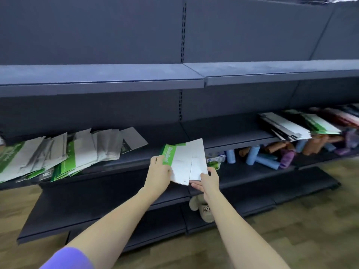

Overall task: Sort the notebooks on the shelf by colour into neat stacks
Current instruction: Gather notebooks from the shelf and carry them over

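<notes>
Mid-sort, judging by the layout: a loose green-and-white heap (pixel 48 158) sprawled along the shelf's (pixel 136 162) left stretch, still untidy. At the front edge near the middle, left hand (pixel 158 171) gripping the green spine side of the held notebooks (pixel 186 162), fingers (pixel 155 159) curled over that edge. Right hand (pixel 206 180) pinching the lower white corner, thumb on top, fingers beneath. Further right, a mixed pile (pixel 299 125) unsorted. Next, probably: squaring the held pair, then setting it onto the green heap.
</notes>
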### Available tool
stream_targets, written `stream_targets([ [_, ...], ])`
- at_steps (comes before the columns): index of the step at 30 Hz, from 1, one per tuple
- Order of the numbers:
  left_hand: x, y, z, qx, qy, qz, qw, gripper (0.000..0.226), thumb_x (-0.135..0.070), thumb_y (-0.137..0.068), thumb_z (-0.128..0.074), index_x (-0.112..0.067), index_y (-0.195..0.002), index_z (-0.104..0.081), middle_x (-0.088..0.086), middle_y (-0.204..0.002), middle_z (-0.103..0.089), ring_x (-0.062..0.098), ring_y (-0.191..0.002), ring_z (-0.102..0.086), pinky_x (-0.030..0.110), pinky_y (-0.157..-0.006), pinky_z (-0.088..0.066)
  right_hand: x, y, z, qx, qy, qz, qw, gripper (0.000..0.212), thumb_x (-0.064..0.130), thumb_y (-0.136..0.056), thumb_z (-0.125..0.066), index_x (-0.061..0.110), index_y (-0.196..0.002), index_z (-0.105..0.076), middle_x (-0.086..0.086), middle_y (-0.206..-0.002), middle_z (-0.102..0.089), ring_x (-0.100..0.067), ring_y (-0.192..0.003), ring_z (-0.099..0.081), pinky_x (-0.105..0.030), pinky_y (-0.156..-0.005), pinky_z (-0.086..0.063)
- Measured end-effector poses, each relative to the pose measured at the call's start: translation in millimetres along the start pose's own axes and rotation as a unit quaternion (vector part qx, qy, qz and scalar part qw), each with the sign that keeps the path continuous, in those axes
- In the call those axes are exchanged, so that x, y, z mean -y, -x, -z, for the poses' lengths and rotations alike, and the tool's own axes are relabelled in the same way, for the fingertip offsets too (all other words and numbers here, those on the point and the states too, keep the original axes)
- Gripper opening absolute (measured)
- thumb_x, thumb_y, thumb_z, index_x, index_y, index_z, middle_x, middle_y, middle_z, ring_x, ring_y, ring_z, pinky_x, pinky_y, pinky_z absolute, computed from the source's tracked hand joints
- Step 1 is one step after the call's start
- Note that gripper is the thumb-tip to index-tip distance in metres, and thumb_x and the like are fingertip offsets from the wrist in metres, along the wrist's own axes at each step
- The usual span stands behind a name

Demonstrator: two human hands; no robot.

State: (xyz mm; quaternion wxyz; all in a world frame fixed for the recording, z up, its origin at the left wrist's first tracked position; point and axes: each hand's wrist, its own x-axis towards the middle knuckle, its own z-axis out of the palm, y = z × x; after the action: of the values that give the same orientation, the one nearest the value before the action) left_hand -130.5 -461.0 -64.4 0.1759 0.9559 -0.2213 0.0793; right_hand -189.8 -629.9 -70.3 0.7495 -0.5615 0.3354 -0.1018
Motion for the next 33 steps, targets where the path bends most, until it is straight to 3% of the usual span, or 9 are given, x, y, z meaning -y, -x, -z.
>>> stream_targets([
  [2,-38,-6,-12,-0.002,0.016,0.042,0.999,0.027,-0.003,-0.094,-0.049,-0.007,-0.114,-0.067,0.022,-0.148,-0.032,0.036,-0.128,-0.026,0.034,-0.104,-0.037,8,-5,43,-0.013,-0.019,0.003,1.0,0.027,0.003,-0.101,-0.038,0.016,-0.122,-0.05,-0.012,-0.098,-0.068,-0.031,-0.069,-0.074,-0.032,-0.056,-0.061],
  [4,-78,-13,-23,0.003,0.084,0.095,0.992,0.039,-0.001,-0.092,-0.051,-0.008,-0.131,-0.051,0.023,-0.139,-0.04,0.039,-0.123,-0.039,0.039,-0.099,-0.042,16,-12,87,-0.027,-0.036,0.012,0.999,0.027,0.003,-0.1,-0.039,0.016,-0.121,-0.05,-0.014,-0.096,-0.069,-0.032,-0.069,-0.074,-0.035,-0.058,-0.059],
  [7,-135,-29,-46,0.008,0.155,0.138,0.978,0.032,-0.003,-0.092,-0.051,-0.006,-0.125,-0.05,0.017,-0.114,-0.055,0.035,-0.11,-0.05,0.041,-0.087,-0.044,29,-23,150,-0.054,-0.025,0.027,0.998,0.025,0.002,-0.099,-0.039,0.016,-0.117,-0.052,-0.019,-0.102,-0.07,-0.031,-0.065,-0.072,-0.036,-0.059,-0.057],
  [12,-219,-46,-73,0.032,0.249,0.187,0.95,0.022,-0.009,-0.093,-0.05,-0.01,-0.115,-0.052,0.012,-0.108,-0.055,0.028,-0.09,-0.052,0.038,-0.071,-0.042,45,-39,242,-0.1,-0.008,0.041,0.994,0.023,0.005,-0.098,-0.039,0.018,-0.111,-0.053,-0.018,-0.105,-0.069,-0.035,-0.071,-0.074,-0.032,-0.052,-0.057],
  [16,-269,-60,-86,0.048,0.276,0.194,0.94,0.012,-0.01,-0.096,-0.043,-0.013,-0.108,-0.04,0.004,-0.083,-0.054,0.024,-0.074,-0.054,0.038,-0.061,-0.044,50,-55,296,-0.144,-0.017,0.035,0.989,0.027,0.005,-0.097,-0.036,0.019,-0.111,-0.053,-0.015,-0.104,-0.069,-0.033,-0.07,-0.074,-0.03,-0.053,-0.056],
  [19,-294,-79,-98,0.048,0.293,0.217,0.93,0.014,-0.008,-0.095,-0.045,-0.013,-0.107,-0.04,0.004,-0.083,-0.053,0.024,-0.073,-0.054,0.048,-0.068,-0.056,56,-72,326,-0.19,-0.019,0.035,0.981,0.028,0.003,-0.095,-0.034,0.018,-0.11,-0.053,-0.015,-0.106,-0.068,-0.031,-0.065,-0.071,-0.028,-0.05,-0.053],
  [23,-324,-121,-113,0.06,0.293,0.195,0.934,0.015,-0.011,-0.092,-0.045,-0.018,-0.104,-0.04,0.008,-0.087,-0.061,0.03,-0.077,-0.063,0.053,-0.068,-0.06,77,-105,360,-0.246,-0.035,0.043,0.968,0.033,0.0,-0.092,-0.031,0.018,-0.108,-0.054,-0.012,-0.104,-0.067,-0.028,-0.06,-0.067,-0.027,-0.048,-0.05],
  [28,-392,-193,-142,0.073,0.319,0.138,0.935,0.017,-0.007,-0.091,-0.044,-0.016,-0.104,-0.04,0.011,-0.089,-0.06,0.031,-0.077,-0.06,0.052,-0.068,-0.059,124,-158,413,-0.277,-0.015,0.066,0.959,0.031,0.002,-0.093,-0.034,0.021,-0.107,-0.054,-0.011,-0.104,-0.067,-0.027,-0.063,-0.066,-0.026,-0.048,-0.049],
  [33,-474,-262,-170,0.096,0.344,0.108,0.928,0.019,-0.006,-0.091,-0.041,-0.017,-0.107,-0.041,0.01,-0.088,-0.061,0.029,-0.074,-0.059,0.041,-0.06,-0.049,187,-212,473,-0.292,0.026,0.067,0.954,0.029,0.003,-0.095,-0.035,0.018,-0.114,-0.053,-0.012,-0.105,-0.066,-0.027,-0.065,-0.067,-0.028,-0.049,-0.052],
])
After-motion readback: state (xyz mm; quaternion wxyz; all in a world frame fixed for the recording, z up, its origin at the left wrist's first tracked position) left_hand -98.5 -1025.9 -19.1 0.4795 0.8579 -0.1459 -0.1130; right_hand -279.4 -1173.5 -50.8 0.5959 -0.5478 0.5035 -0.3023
